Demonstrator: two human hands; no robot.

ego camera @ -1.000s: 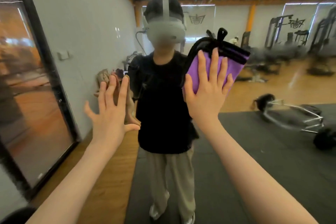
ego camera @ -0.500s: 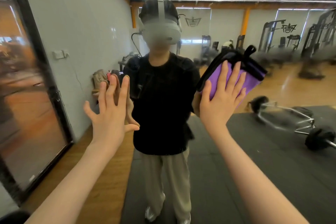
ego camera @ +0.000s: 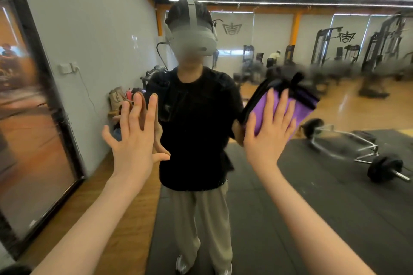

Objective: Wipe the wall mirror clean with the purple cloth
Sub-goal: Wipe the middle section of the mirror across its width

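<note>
The right hand (ego camera: 267, 138) lay flat with straight, spread fingers, pressing the purple cloth with its black hem (ego camera: 299, 105) against the large wall mirror (ego camera: 290, 196), right of the reflected person in a black T-shirt (ego camera: 196, 123). The left hand (ego camera: 136, 140) was held up with fingers straight and spread, its fingertips meeting their reflection on the glass, holding nothing

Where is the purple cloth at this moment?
In the head view the purple cloth is right of centre, pressed flat against the wall mirror under the right hand, beside the reflected black shirt.
</note>
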